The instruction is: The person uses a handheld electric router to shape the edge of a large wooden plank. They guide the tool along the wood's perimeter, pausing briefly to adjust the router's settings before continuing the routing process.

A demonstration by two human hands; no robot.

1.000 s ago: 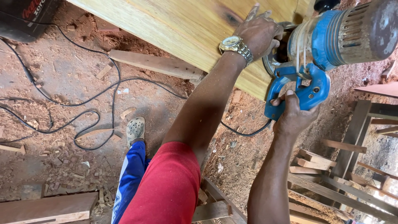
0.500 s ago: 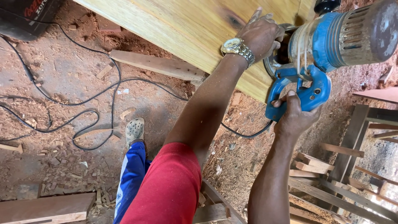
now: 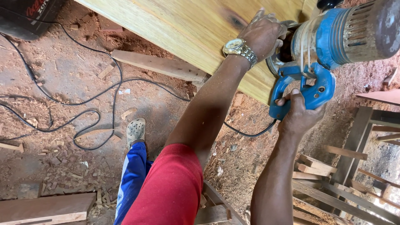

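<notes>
A blue power router [image 3: 333, 41] is held against the edge of a pale wooden board [image 3: 187, 25], seen from above by a head-worn camera. The router sits at the upper right of the view, its blue and grey motor body lying sideways, with a clear guard near its base where it meets the board.

The left hand [image 3: 263, 33] is closed around a knob on the board side of the router, fingers wrapped tight; a silver watch [image 3: 238, 48] is worn on that wrist, and a red sleeve [image 3: 171, 187] covers the upper arm. The right hand [image 3: 299, 114] is clamped on the blue handle [image 3: 291, 96] at the router's lower side, with a finger laid along the grip.

A black cord [image 3: 246, 132] runs from the handle down and across the ground, where it is looped through sawdust [image 3: 54, 166] and wood scraps. A narrow plank [image 3: 158, 66] lies on the dirt under the board's edge. One foot in a pale perforated shoe [image 3: 135, 130] is seen below, with a blue trouser leg [image 3: 131, 179]. A thick timber [image 3: 46, 208] lies at the lower left, and a dark machine case [image 3: 25, 14] at the upper left. Wooden slats and frames [image 3: 333, 175] are stacked at the lower right.
</notes>
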